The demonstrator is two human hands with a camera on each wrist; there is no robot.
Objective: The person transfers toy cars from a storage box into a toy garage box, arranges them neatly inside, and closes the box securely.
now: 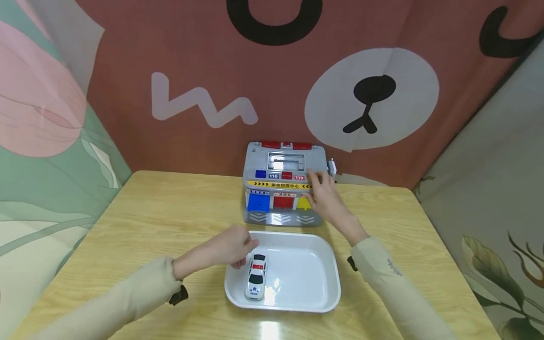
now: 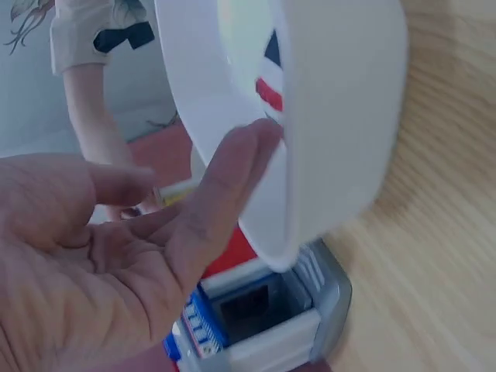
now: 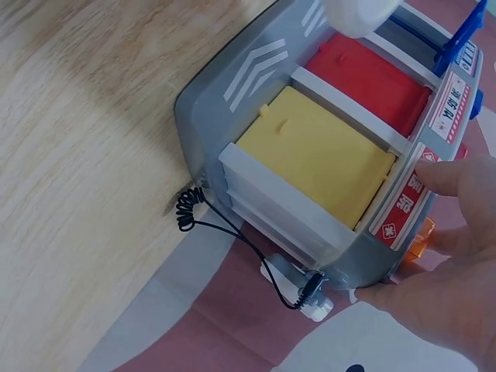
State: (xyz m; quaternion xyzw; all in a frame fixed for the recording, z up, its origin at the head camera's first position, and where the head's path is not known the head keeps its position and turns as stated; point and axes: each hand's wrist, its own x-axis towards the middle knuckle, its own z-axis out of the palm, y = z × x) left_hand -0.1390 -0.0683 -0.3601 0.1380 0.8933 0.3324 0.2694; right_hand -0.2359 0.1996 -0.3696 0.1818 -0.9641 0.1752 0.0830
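A white toy police car with a red roof light lies in the left part of a white tray. My left hand hangs over the tray's far left corner beside the car, fingers loosely bent and holding nothing. Behind the tray stands a grey toy garage with blue, red and yellow doors. Its blue door is swung up, and a dark opening shows beneath. My right hand grips the garage's front right top edge, its thumb against the sign above the yellow door.
A small grey-and-white piece on a coiled black cord hangs at the garage's right side. The wooden table ends at a wall hung with a bear-print cloth.
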